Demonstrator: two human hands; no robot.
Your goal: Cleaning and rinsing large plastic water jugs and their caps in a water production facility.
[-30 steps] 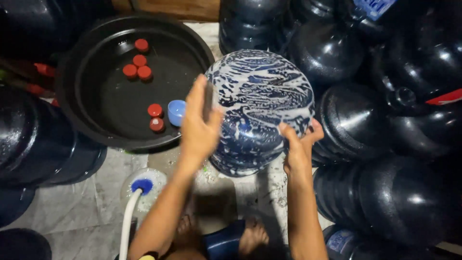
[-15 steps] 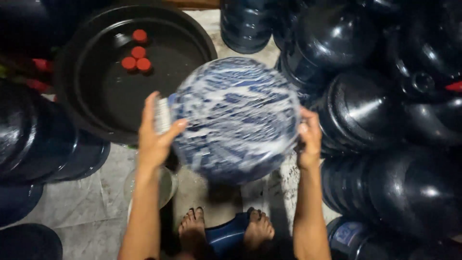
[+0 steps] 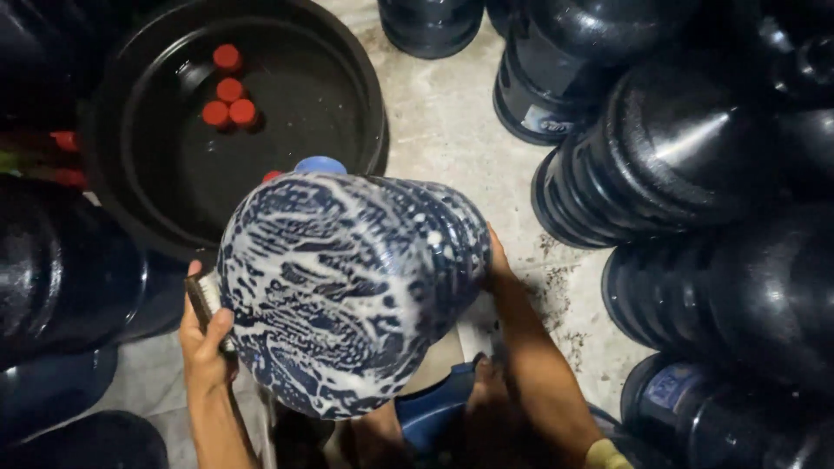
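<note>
Jug point(image 3: 347, 287): a big dark-blue water jug lay tilted on its side between both hands, above the person's feet and the concrete floor point(image 3: 452, 130); its blue cap point(image 3: 320, 164) pointed away toward the basin.
Progress: white suds streaked nearly all of the jug's visible wall and base, so the soaping looked well along; no rinsed patch showed, so rinsing seemed left to do. The jug's underside was hidden.
Left hand point(image 3: 206, 346): just left of the jug at its base end, fingers curled round a brush point(image 3: 203, 300) whose bristles met the jug's wall; forearm rose from the bottom edge.
Right hand point(image 3: 497, 265): pressed against the jug's right side, mostly hidden behind it; whether the fingers were clenched or flat could not be told. Forearm ran down and right, a yellowish band at the wrist.
Basin point(image 3: 365, 95): black, round, just beyond the jug's cap, holding water with red caps point(image 3: 228, 89) floating in it.
Other jugs point(image 3: 686, 156): dark, unsoaped, crowded right of the jug and beyond it; more sat to its left.
</note>
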